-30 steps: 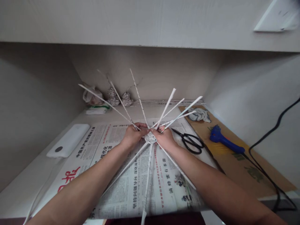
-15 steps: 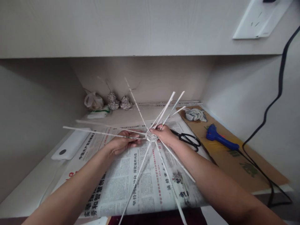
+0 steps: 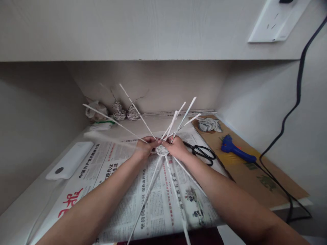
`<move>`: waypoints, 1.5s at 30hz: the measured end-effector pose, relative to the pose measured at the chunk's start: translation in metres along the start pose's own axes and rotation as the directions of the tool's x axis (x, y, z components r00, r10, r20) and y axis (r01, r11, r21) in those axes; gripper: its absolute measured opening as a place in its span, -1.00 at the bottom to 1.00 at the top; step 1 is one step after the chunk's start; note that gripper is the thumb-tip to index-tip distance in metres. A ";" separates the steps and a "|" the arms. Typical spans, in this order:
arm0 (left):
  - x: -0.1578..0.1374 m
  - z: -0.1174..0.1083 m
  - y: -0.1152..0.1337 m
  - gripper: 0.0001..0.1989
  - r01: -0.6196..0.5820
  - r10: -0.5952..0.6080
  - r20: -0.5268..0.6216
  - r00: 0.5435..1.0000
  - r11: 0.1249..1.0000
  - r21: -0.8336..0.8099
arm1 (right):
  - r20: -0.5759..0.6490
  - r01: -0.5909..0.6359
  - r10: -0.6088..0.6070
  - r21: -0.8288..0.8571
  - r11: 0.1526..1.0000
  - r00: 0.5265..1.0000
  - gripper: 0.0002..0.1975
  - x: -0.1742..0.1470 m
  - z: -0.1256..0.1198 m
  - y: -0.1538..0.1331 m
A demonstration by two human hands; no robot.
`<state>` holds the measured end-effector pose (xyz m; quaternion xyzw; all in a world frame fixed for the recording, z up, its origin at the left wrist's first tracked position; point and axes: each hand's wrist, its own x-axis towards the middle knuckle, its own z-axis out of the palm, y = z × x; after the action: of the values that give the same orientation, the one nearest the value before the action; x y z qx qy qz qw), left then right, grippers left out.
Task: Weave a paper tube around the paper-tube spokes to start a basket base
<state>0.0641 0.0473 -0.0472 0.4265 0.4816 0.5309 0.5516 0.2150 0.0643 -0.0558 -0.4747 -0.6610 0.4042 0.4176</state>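
Note:
Between my hands is a small round woven base (image 3: 162, 150) of rolled newspaper, with several long paper strips (image 3: 178, 188) spreading out from it like spokes. My right hand (image 3: 176, 147) is closed on the base's right edge, thumb on top. My left hand (image 3: 149, 146) pinches at the left edge, where the strips meet the weave; its thumb comes close to the right thumb. One strip (image 3: 116, 124) rises to the far left past my left hand, and another beside it is smeared by motion. The fingers under the base are hidden.
Newspaper sheets (image 3: 122, 204) cover the table. Right of my hand lie black-handled scissors (image 3: 204, 151), then a blue glue gun (image 3: 236, 149) on cardboard (image 3: 270, 190) with its cord. A white device (image 3: 71, 160) lies left. Woven gourd shapes (image 3: 119, 110) stand at the back, under an overhanging panel (image 3: 143, 30).
My left hand has moved right and in to the base's edge, closing on it. A left strip has swung upward. My right hand keeps its hold, and the view has shifted slightly.

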 end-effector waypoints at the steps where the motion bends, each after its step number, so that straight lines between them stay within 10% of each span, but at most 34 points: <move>1: 0.000 0.001 -0.002 -0.66 -0.015 0.015 -0.009 1.000 1.000 -0.017 | -0.018 -0.022 0.022 -0.003 1.000 1.000 -0.82 0.000 0.001 0.001; 20: 0.003 -0.018 0.012 -0.74 0.176 -0.187 -0.037 0.982 0.964 -0.200 | -0.009 -0.194 0.206 0.300 0.934 0.979 -0.77 -0.008 0.013 -0.008; 38: 0.004 -0.024 0.019 -0.73 0.218 -0.214 0.045 0.976 0.969 -0.121 | -0.045 -0.061 0.073 0.228 0.972 0.996 -0.53 -0.015 0.013 -0.017; 45: 0.003 -0.024 0.015 -0.64 0.237 -0.230 0.094 0.969 0.969 -0.068 | -0.059 -0.120 0.126 0.082 0.989 0.990 -0.79 -0.016 0.013 -0.016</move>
<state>0.0376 0.0500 -0.0370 0.3670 0.4830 0.4621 0.6469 0.2016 0.0437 -0.0481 -0.5106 -0.6003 0.4393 0.4313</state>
